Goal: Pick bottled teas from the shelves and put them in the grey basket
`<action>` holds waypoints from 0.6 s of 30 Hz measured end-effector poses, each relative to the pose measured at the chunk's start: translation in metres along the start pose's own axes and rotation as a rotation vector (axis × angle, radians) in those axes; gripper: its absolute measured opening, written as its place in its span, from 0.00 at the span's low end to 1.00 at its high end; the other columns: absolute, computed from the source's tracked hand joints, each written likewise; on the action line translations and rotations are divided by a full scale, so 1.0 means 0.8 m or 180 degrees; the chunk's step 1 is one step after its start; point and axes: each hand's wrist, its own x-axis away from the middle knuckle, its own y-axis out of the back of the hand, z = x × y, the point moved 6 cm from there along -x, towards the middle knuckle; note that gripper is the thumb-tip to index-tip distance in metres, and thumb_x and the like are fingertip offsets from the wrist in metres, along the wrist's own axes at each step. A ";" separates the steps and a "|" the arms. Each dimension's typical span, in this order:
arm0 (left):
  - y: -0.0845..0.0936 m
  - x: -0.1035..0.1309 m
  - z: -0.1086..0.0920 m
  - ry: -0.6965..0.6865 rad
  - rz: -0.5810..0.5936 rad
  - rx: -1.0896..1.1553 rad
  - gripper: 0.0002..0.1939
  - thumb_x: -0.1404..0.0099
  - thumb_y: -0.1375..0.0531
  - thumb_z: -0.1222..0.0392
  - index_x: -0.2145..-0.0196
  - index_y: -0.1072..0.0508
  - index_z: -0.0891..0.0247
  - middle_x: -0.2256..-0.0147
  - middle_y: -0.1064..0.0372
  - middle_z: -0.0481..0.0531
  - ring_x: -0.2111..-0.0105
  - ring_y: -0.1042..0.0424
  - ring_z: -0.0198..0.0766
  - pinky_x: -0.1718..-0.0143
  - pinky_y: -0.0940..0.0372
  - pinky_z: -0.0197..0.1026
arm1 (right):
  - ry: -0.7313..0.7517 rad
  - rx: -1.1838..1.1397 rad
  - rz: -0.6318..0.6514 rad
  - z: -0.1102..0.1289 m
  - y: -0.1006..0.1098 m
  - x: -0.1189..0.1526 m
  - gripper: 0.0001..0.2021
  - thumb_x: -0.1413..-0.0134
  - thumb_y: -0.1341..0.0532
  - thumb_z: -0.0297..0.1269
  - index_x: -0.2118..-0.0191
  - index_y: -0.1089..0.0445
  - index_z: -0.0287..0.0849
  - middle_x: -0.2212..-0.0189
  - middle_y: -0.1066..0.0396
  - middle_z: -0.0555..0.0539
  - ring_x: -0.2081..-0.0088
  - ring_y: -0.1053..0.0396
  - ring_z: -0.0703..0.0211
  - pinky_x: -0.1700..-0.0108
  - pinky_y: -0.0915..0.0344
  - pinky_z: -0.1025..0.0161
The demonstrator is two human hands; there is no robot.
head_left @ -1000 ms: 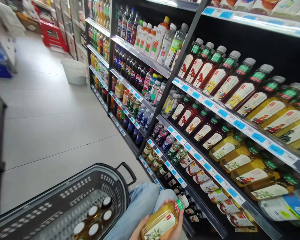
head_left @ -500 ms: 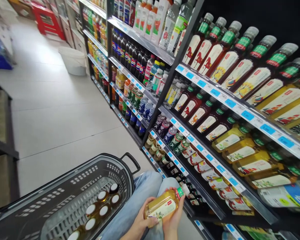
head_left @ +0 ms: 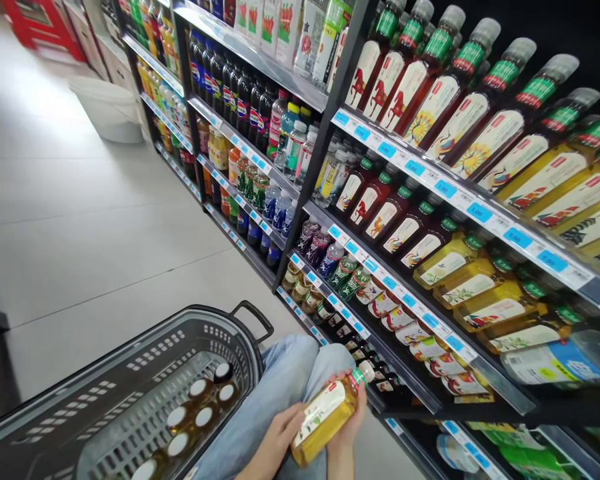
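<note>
A bottle of yellow tea drink (head_left: 329, 417) with a white leaf-pattern label and a green-and-red neck band lies tilted over my knees, its clear cap toward the shelves. My left hand (head_left: 284, 433) is closed on its lower end, fingers on the near side. My right hand (head_left: 351, 419) wraps it from below and behind, near the neck. Left of my legs stands a dark grey shopping basket (head_left: 145, 357). Several white-capped bottles (head_left: 203, 417) are inside it.
Shelves of bottled drinks (head_left: 420, 227) with blue price tags (head_left: 413, 169) rise on my right. A white bucket (head_left: 107, 110) and a red stool (head_left: 45, 30) stand farther along the pale tiled floor (head_left: 80, 233). The basket's handle (head_left: 257, 320) sticks out near my knee.
The bottle has been turned about its length, so its label now faces more to the upper left. My left hand's fingers have shifted on it. The view has swung slightly right.
</note>
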 end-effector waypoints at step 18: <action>-0.017 0.012 -0.016 0.0616 0.0324 0.0744 0.33 0.52 0.25 0.34 0.56 0.19 0.58 0.61 0.21 0.51 0.62 0.25 0.49 0.63 0.29 0.45 | -0.0097 0.0167 0.0081 -0.001 -0.015 0.007 0.27 0.55 0.21 0.60 0.59 0.25 0.47 0.66 0.21 0.52 0.61 0.21 0.52 0.52 0.23 0.54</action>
